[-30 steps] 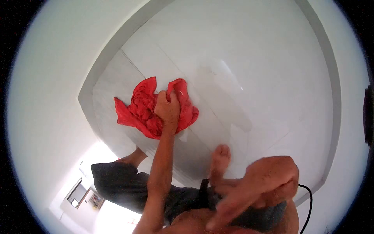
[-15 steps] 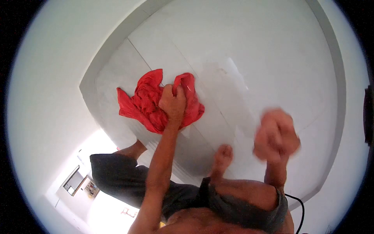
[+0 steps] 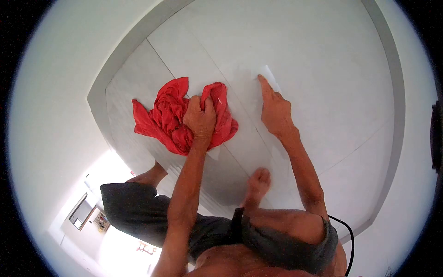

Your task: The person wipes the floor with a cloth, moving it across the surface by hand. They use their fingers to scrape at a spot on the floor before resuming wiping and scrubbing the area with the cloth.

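A bunched red cloth [image 3: 167,117] lies crumpled on the pale tiled floor. My left hand [image 3: 199,121] is closed on the cloth's near right part, pressing it down, with folds of fabric around the fingers. To the right, my right hand [image 3: 277,111] reaches forward over the floor. Its index finger is stretched out, the tip at or very near the tile, and the other fingers look curled under. I see nothing held in it. A bright reflection shines on the tile beside that fingertip.
Grey skirting [image 3: 398,92] runs along the white walls around the floor [image 3: 323,55]. My bare foot [image 3: 259,182] rests on the tiles between my arms. A black cable [image 3: 352,240] curves beside my right leg. Down at the left is a bright opening.
My right hand, blurred and raised near my right knee before, has swung forward and left to the floor with its index finger extended. My left hand stays on the cloth.
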Available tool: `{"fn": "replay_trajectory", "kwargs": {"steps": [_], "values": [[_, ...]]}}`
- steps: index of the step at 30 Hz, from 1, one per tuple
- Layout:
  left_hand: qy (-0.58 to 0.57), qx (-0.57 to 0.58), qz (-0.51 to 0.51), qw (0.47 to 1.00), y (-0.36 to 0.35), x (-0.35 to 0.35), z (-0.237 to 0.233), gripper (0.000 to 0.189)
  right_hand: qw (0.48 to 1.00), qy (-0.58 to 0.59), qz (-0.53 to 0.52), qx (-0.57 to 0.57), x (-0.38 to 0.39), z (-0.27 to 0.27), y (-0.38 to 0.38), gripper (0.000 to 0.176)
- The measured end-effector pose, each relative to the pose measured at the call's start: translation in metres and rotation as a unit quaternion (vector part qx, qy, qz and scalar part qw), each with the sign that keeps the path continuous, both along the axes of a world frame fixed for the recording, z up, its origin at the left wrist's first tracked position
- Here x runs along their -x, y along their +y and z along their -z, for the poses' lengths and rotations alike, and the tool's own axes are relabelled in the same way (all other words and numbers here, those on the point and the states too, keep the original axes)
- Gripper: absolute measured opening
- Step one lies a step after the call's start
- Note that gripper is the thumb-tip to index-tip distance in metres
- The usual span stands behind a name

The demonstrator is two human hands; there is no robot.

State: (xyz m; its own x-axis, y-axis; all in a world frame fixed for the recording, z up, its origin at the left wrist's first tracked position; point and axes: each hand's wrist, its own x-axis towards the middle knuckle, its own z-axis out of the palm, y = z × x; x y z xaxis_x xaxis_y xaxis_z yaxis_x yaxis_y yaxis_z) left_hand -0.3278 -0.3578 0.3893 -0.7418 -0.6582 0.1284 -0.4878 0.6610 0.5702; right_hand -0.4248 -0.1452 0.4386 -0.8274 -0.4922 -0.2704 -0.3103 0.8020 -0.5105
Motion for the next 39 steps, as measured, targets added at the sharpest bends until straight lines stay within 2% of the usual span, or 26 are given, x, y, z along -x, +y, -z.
{"fn": "replay_trajectory", "kwargs": {"steps": [2, 5, 11, 15, 17, 20, 23, 26, 29, 32, 34, 35, 36, 38, 39], "values": [[0.004, 0.002, -0.003, 1.0, 0.0, 0.0, 0.001, 0.023, 0.997, 0.026, -0.049, -0.048, -0.008, 0.001, 0.001, 0.08], [0.007, 0.001, -0.01, 1.0, 0.001, 0.001, 0.001, 0.023, 0.997, 0.0, -0.05, -0.06, -0.013, -0.006, 0.011, 0.089], [-0.023, 0.0, -0.014, 1.0, 0.001, -0.001, -0.001, 0.025, 0.997, 0.07, -0.039, -0.014, -0.02, 0.016, 0.004, 0.09], [-0.016, 0.006, -0.012, 1.0, 0.001, 0.002, -0.003, 0.026, 0.997, 0.002, -0.032, -0.067, -0.025, 0.007, -0.009, 0.094], [-0.019, 0.0, -0.011, 1.0, 0.001, 0.003, -0.003, 0.026, 0.994, -0.026, -0.013, -0.104, -0.018, -0.016, -0.012, 0.094], [-0.027, -0.007, -0.01, 1.0, 0.001, 0.002, -0.005, 0.026, 0.997, 0.037, -0.018, -0.06, -0.019, 0.012, -0.002, 0.092], [-0.014, -0.004, -0.006, 1.0, 0.002, 0.002, -0.002, 0.024, 0.997, 0.05, -0.053, -0.025, -0.027, 0.014, -0.013, 0.091], [-0.026, -0.012, 0.0, 1.0, 0.004, 0.0, -0.005, 0.021, 1.0, 0.006, -0.025, -0.014, -0.029, 0.01, -0.011, 0.087], [-0.026, -0.026, 0.043, 0.998, 0.004, -0.002, -0.009, 0.018, 0.993, -0.02, 0.101, -0.06, -0.043, -0.003, -0.006, 0.074], [0.0, -0.108, 0.144, 0.984, 0.023, 0.002, -0.016, 0.016, 0.974, 0.081, 0.161, 0.136, -0.066, 0.012, 0.001, 0.062], [0.019, -0.161, 0.237, 0.958, 0.048, 0.005, -0.026, 0.015, 0.956, 0.005, 0.203, 0.213, -0.066, 0.004, -0.007, 0.057], [0.021, -0.176, 0.241, 0.954, 0.056, 0.005, -0.022, 0.014, 0.942, -0.031, 0.221, 0.252, -0.063, 0.003, -0.009, 0.055], [0.025, -0.192, 0.244, 0.95, 0.063, 0.007, -0.019, 0.014, 0.941, -0.008, 0.23, 0.25, -0.059, 0.008, -0.008, 0.051], [0.025, -0.236, 0.224, 0.945, 0.07, 0.01, -0.015, 0.016, 0.926, -0.147, 0.236, 0.254, -0.051, 0.02, 0.006, 0.048], [0.006, -0.226, 0.22, 0.949, 0.071, 0.013, -0.017, 0.017, 0.923, -0.175, 0.241, 0.244, -0.048, 0.02, 0.009, 0.045]]}}
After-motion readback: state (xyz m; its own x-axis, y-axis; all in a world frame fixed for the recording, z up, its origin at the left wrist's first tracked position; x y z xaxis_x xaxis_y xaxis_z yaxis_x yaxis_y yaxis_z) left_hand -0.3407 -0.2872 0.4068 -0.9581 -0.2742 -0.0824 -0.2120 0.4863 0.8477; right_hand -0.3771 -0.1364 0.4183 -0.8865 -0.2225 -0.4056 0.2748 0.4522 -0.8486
